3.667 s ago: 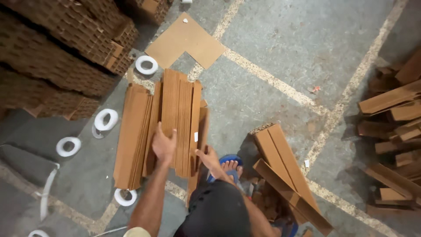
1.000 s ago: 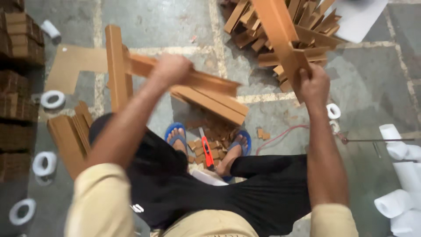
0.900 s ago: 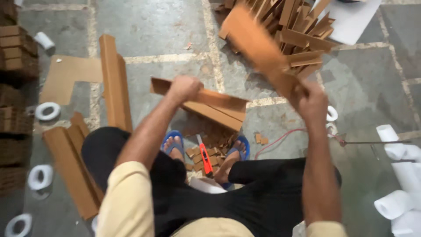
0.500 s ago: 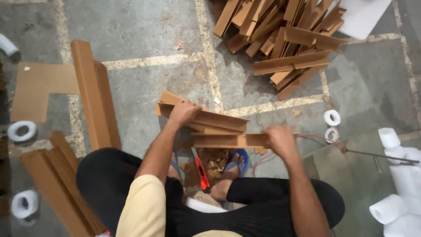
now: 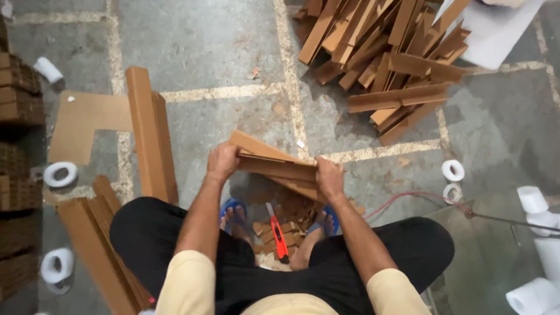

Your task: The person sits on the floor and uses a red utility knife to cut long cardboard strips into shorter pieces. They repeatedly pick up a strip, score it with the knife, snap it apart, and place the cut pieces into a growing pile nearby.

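Note:
I sit on the floor with a small stack of folded brown cardboard strips [image 5: 274, 164] in front of my knees. My left hand [image 5: 223, 161] grips the stack's left end and my right hand [image 5: 329, 177] grips its right end, holding it just above my feet. A red utility knife [image 5: 279, 238] lies on the floor between my blue sandals, among small cardboard scraps [image 5: 290, 217].
A big pile of cardboard angle strips [image 5: 385, 52] lies at the upper right. Upright strips [image 5: 150, 134] and a flat cardboard sheet [image 5: 81, 122] are on the left, with tape rolls [image 5: 60, 174] nearby. White paper rolls [image 5: 534, 201] and a thin metal rod [image 5: 507, 220] are at the right.
My right hand brought a strip down from the far pile and set it onto the stack. Both hands now hold the stack by its ends; the view has tilted lower.

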